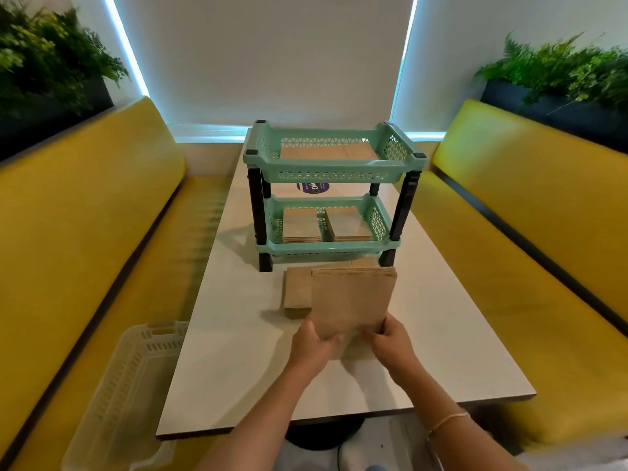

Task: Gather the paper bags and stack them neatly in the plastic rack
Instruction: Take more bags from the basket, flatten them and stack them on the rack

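- Left hand (314,345) & right hand (390,341): both grip the near end of a bundle of flat brown paper bags (353,300), fingers curled round its lower corners, thumbs on top. Two-handed hold likely squares the edges before loading.
- Held bundle: lifted & tilted, far end raised toward the mint-green two-tier plastic rack w/ black corner posts (334,175); near end just above the white rectangular table (238,351). Whether it touches the tabletop cannot be told.
- Second pile of flat brown bags (297,294): lies on the table, partly behind the held bundle, just in front of the rack (prob. next to be gathered).
- Rack, top tier: a layer of brown bags (328,153) already lying flat.
- Rack, bottom tier: two neat stacks side by side, left stack (300,226) & right stack (350,224), narrow gap between; placement keeps piles upright-edged & separate.
- Judged stage: partway; held bundle & table pile not yet racked.
- Surroundings: yellow padded benches (102,215) either side; clear plastic crate (129,385) on the left bench; green plants (560,66) behind.
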The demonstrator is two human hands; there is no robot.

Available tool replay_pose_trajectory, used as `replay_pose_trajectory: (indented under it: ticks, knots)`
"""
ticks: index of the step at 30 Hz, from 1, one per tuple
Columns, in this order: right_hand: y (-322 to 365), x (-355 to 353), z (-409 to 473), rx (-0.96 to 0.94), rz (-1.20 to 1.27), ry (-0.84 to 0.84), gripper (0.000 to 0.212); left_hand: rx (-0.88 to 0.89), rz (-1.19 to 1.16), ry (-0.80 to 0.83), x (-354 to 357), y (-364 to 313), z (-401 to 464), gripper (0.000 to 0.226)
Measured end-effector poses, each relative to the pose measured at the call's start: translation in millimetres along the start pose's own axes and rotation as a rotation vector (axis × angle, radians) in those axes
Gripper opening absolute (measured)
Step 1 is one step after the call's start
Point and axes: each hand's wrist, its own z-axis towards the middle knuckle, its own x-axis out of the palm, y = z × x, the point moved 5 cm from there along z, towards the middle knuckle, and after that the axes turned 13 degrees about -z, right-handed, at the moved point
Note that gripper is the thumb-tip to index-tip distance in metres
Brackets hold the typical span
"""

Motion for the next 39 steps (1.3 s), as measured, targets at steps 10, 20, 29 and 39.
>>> replay_pose_trajectory:
  ticks: [10,20,29,39]
  knots:
    - [14.1,-3.0,-4.8,0.008,0.171,0.045,0.025,0.022,0.279,0.145,-14.1,4.6,5.7,0.040]
    - [21.9,-60.4,5.0,-0.022,0.505,-0.031,0.033,0.140,-0.283,0.066,-72.3,-62.2,7.3,0.031]
    - [-12.5,-26.6,0.8,0.069,0.187,-0.159,0.030,0.059,-0.159,-0.036,-48.6,-3.2,8.6,0.031]
    - [-20.6,-18.8,-3.1,0.095,0.126,-0.050,0.024,0.059,0.007,-0.096,-49.3,-2.0,8.6,0.038]
